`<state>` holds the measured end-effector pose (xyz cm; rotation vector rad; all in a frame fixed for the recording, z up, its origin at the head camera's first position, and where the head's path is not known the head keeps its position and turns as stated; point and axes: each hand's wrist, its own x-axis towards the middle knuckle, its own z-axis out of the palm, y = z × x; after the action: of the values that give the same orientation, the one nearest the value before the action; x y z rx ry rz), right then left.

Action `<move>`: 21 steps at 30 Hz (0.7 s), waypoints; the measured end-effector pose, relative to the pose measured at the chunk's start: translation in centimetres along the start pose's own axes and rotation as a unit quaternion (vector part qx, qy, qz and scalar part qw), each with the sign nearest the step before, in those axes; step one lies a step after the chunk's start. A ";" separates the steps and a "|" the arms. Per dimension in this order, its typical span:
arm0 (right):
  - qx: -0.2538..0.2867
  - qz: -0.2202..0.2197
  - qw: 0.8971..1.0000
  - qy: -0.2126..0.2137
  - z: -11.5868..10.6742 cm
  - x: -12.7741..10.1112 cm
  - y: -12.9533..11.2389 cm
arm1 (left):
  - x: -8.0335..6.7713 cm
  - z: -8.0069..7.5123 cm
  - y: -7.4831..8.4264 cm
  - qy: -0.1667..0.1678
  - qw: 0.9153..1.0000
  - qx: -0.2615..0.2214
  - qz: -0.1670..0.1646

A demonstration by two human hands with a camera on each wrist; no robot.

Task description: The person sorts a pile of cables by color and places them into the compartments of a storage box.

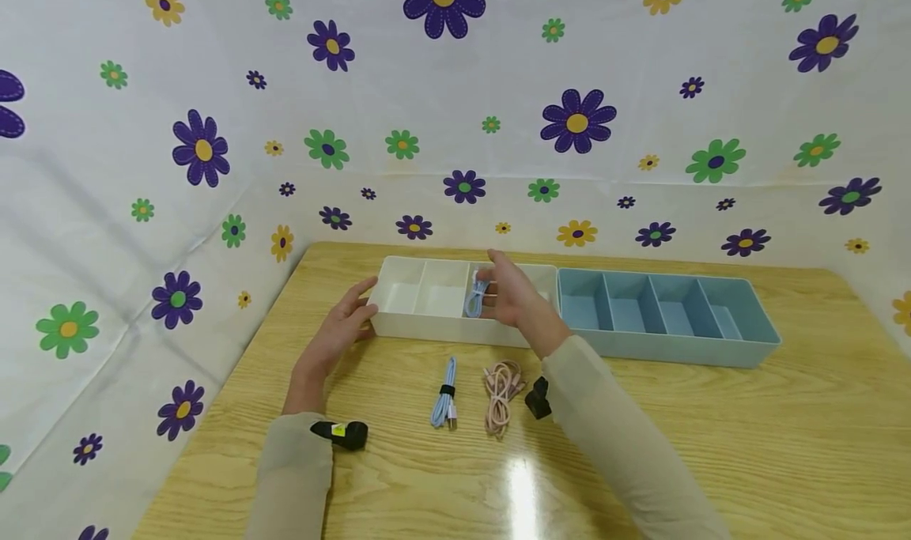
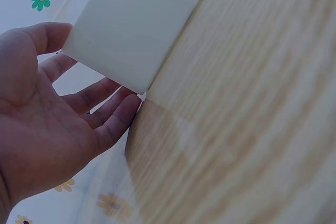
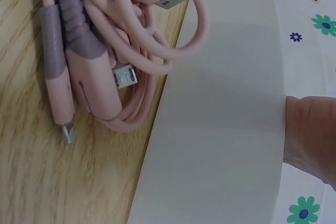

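My left hand [image 1: 338, 326] rests at the left end of a white divided box [image 1: 441, 328]. In the left wrist view its thumb and fingertips touch the end wall [image 2: 131, 30]. Over the box's third compartment from the left is my right hand [image 1: 514, 293], thumb pointing up and fingers spread. A bundled light-blue cable [image 1: 474, 296] lies in that compartment, right at the fingertips. In the right wrist view, the front wall [image 3: 220, 93] hides most of this hand. Nearer on the table are a blue cable [image 1: 444, 398] with a black strap and a coiled pink cable [image 1: 500, 394].
A blue divided box [image 1: 676, 347] with several compartments adjoins the white box's right end. Both stand on a wooden table [image 1: 804, 413], before a flower-patterned white cloth [image 1: 498, 73]. Black wrist devices [image 1: 342, 434] sit at both sleeves.
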<state>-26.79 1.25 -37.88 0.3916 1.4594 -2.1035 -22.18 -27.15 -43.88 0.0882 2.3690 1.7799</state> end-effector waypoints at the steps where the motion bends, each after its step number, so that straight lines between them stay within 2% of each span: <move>1: -0.004 0.004 1.000 0.005 0.1 0.0 0.0 | 0.0 0.0 0.0 0.000 1.000 0.000 0.001; 9: -0.039 0.018 0.998 0.043 0.5 0.5 -0.1 | 0.1 0.2 0.0 -0.003 1.000 -0.006 -0.002; 21: -0.054 0.025 0.997 0.043 0.6 0.7 -0.1 | 0.2 0.0 -0.2 0.001 1.000 0.005 -0.002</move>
<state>-27.37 0.51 -37.89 0.4777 1.5881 -1.9808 -22.34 -27.18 -44.05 0.0812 2.3777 1.7683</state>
